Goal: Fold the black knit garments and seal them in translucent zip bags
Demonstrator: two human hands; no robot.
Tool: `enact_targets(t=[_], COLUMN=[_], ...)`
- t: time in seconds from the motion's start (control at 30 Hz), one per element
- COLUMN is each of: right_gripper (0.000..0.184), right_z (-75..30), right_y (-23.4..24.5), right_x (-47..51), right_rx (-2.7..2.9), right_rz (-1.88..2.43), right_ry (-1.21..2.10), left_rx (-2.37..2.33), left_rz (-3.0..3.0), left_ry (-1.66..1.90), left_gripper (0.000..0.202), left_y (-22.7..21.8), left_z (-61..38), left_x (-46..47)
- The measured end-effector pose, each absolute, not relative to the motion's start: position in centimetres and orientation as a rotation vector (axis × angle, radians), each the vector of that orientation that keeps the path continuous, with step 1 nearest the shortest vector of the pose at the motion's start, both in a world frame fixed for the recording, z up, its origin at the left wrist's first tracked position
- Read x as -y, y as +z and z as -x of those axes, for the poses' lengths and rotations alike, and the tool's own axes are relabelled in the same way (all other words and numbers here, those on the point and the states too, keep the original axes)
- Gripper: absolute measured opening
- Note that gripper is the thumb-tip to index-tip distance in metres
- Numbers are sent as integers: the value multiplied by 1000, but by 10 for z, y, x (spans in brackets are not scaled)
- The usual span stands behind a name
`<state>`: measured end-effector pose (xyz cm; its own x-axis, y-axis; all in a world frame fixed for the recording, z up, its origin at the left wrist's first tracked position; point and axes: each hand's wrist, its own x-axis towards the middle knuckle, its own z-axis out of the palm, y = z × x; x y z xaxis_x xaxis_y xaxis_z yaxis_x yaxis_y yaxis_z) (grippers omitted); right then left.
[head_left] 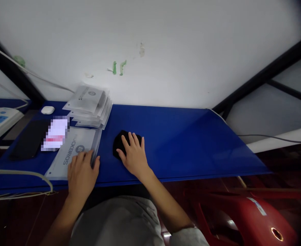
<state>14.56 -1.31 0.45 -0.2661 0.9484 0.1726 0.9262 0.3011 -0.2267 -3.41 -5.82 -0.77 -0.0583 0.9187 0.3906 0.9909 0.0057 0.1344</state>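
My right hand point(135, 155) lies flat with its fingers spread on a small black item point(117, 143), perhaps folded cloth; its exact kind cannot be made out. The black item rests on the blue tabletop point(181, 143). To the left, my left hand point(82, 174) rests with fingers outstretched on the lower right part of a frosted plastic bag point(73, 143) printed with dark lettering and a round logo. Behind that bag rises a stack of similar plastic bags point(89, 102), slightly fanned and set close to the wall.
A lit phone point(55, 133) and a dark flat object point(29, 140) lie left of the bags, near a white earphone case point(48, 110). A power strip point(3, 121) sits at far left. A red plastic stool point(255, 218) stands at lower right. Black metal frame bars flank the table.
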Motion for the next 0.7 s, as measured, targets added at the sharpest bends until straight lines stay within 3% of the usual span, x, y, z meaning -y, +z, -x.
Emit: enact_targets(t=[0.13,0.43,0.7], right_gripper=[71,55,61], right_z=[-135,-160,-237], right_y=[3,-1,-14], right_x=[14,18,11], right_rx=[2203,2237,2123], right_rz=[1773,1747,1962], right_ry=[92,56,-145], left_rx=[2142,2202,1838], left_rz=[2032,2118,2442], left_ry=[-565,-413,-558], left_gripper=[34,25,20], left_y=[-7,-1,-7], left_z=[37,24,-12], left_x=[56,69,74])
